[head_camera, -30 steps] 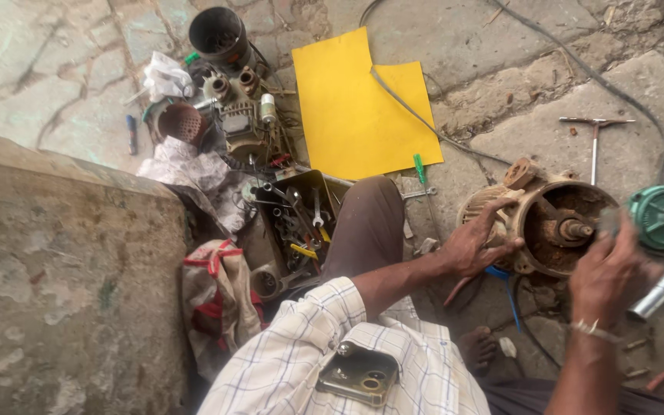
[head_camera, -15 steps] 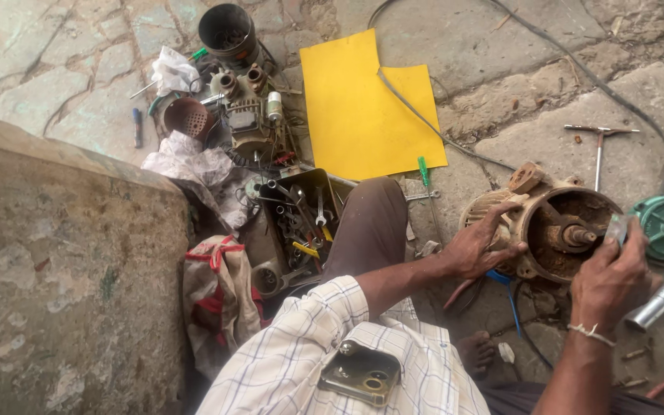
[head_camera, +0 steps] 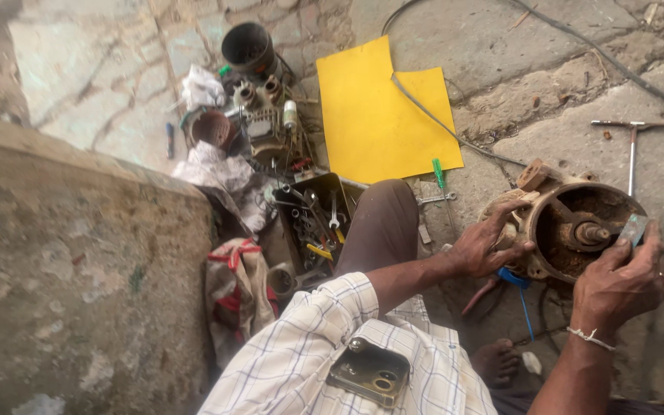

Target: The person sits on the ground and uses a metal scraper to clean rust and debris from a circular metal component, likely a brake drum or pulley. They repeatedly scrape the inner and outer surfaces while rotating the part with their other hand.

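Rusty and heavy-looking, the hard metal motor is sitting still while the left hand is gripping its rim and the right hand is pinching a small grey piece.

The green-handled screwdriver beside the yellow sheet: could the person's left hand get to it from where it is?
Probably yes. The green-handled screwdriver lies on open stone just beyond the raised knee, with nothing over it. But the left hand is gripping the rusty round motor housing and would have to let go.
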